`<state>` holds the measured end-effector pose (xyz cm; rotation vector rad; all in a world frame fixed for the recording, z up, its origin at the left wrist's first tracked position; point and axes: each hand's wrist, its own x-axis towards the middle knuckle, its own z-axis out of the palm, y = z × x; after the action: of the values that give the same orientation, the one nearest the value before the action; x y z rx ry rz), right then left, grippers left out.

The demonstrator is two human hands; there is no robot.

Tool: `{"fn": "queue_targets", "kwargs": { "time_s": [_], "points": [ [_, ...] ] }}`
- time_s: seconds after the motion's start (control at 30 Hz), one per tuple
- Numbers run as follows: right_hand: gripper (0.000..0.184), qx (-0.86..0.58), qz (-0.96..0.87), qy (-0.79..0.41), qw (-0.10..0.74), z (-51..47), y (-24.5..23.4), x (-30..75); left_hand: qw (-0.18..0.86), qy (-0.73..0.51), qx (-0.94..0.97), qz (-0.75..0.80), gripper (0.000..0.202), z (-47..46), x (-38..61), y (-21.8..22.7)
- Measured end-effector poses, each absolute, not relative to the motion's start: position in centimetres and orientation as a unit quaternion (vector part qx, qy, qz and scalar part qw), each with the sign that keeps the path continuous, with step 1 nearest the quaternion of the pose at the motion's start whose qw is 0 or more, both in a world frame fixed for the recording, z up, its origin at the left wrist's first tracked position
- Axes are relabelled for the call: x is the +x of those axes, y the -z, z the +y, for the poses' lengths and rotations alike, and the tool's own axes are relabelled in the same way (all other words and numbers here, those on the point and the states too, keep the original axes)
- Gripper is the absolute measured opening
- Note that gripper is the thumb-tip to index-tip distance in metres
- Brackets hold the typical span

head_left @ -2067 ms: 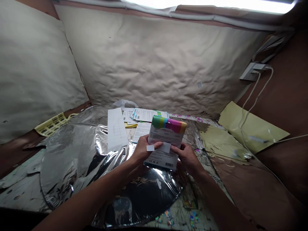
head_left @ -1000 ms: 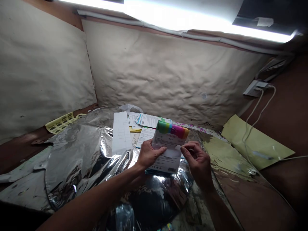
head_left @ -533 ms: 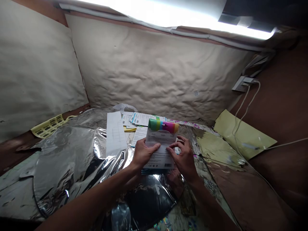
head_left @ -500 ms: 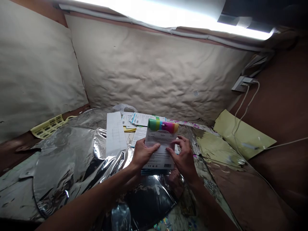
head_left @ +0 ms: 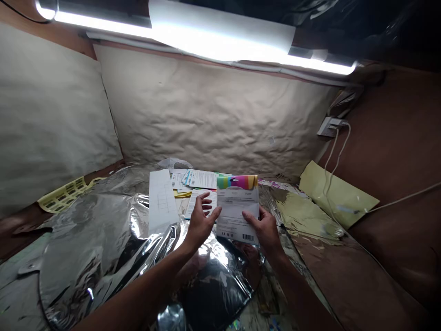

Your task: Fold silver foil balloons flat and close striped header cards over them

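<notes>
A flat printed package (head_left: 237,209) has white sides with small text, a barcode, and a rainbow-striped top with a hang hole. My right hand (head_left: 267,230) grips its right edge, thumb on the face and fingers behind. Beside the left edge is my left hand (head_left: 201,223), its fingers apart and curved. The left thumb tip is close to the package edge; whether it touches I cannot tell. Behind my left hand lies a white printed card (head_left: 191,204), partly covered by the fingers.
Shiny silver film (head_left: 93,239) covers much of the work surface. A white sheet with pencil lines (head_left: 160,197) lies left of several printed cards (head_left: 203,179). Yellow sheets (head_left: 337,193) are at the right, with white cables (head_left: 330,161) hanging from a socket (head_left: 330,126).
My left hand has let go of the package and its fingers have spread. The package, now in my right hand alone, has shifted slightly right. The camera view has tilted up.
</notes>
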<state>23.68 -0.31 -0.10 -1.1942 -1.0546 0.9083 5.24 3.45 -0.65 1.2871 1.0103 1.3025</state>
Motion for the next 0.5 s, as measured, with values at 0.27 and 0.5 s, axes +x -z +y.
{"fn": "queue_targets", "kwargs": {
  "time_s": [0.27,0.5],
  "points": [
    [0.062,-0.455,-0.766,-0.105,0.441,-2.1,1.8,20.6,0.748,-0.502,0.393,0.185,0.054,0.7,7.4,0.7],
    [0.057,-0.385,-0.817,-0.004,0.430,-2.8,1.7,20.7,0.749,-0.534,0.299,0.254,0.044,2.7,6.6,-0.1]
  ]
}}
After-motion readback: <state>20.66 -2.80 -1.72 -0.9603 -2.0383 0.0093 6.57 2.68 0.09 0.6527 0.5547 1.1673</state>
